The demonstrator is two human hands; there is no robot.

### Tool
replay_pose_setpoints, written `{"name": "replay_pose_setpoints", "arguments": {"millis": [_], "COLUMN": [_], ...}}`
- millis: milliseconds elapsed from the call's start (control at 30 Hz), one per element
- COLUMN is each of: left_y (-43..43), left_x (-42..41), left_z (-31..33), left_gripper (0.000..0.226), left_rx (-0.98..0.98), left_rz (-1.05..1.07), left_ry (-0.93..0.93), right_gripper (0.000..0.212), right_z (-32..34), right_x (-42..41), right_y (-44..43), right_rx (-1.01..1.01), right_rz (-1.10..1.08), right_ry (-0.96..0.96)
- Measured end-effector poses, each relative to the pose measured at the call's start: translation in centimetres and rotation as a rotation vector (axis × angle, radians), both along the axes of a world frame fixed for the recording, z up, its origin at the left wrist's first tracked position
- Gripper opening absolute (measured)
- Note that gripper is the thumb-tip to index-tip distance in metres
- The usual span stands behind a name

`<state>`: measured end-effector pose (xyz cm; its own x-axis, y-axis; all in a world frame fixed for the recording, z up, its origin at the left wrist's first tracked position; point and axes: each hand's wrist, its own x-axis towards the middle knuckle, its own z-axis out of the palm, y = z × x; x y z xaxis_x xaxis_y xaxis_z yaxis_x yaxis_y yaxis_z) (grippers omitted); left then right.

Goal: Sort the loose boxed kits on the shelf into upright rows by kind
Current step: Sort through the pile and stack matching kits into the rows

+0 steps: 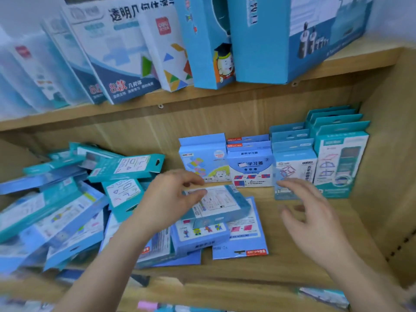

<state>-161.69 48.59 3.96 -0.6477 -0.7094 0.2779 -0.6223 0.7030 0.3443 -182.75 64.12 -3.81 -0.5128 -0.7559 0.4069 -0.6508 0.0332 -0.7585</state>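
My left hand pinches the flat teal kit at its left end, long axis crosswise; right hand spread, empty, just right of it.

A single head-worn wide-angle camera looks forward and down, close in on the wooden shelf

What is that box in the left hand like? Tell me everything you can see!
The box is flat, teal cardboard with a white printed label facing up, too blurry to read. It lies tilted over the loose flat boxes in the middle of the wooden shelf. The left hand pinches its left end with thumb and fingers. The right hand hovers beside it, not touching.
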Motion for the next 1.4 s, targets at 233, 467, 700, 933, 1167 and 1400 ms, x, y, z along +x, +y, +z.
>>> {"name": "replay_pose_setpoints", "arguments": {"millis": [233, 467, 700, 933, 1167, 1400], "left_y": [0.1, -0.7, 1.8, 3.9, 4.4, 5.7], "left_x": [3.9, 4.0, 0.2, -2.5, -2.9, -3.6], "left_z": [-2.4, -2.8, 1.5, 3.3, 1.3, -0.9], "left_gripper": [0.069, 0.030, 0.021, 0.019, 0.045, 0.041], "left_rx": [0.033, -0.367, -0.532, 0.182, 0.612, 0.752], "left_rz": [-0.137, -0.219, -0.190, 0.055, -0.082, -0.118], "left_ry": [-0.291, -0.091, 0.396, 0.874, 0.752, 0.655], "right_gripper": [0.044, 0.061, 0.068, 0.039, 0.030, 0.031], "right_z": [-1.5, -1.3, 1.5, 2.8, 2.0, 0.7], "right_x": [3.7, 5.5, 5.4, 4.4, 3.2, 2.3], "right_y": [-2.4, -3.3, -2.7, -1.5, -0.7, 0.3], "right_rx": [0.093, 0.129, -0.063, -0.166, -0.220, -0.192], "right_rz": [0.254, 0.301, 0.281, 0.230, 0.216, 0.190], "right_ry": [0.001, 0.018, 0.075, -0.255, -0.675, -0.661]}}
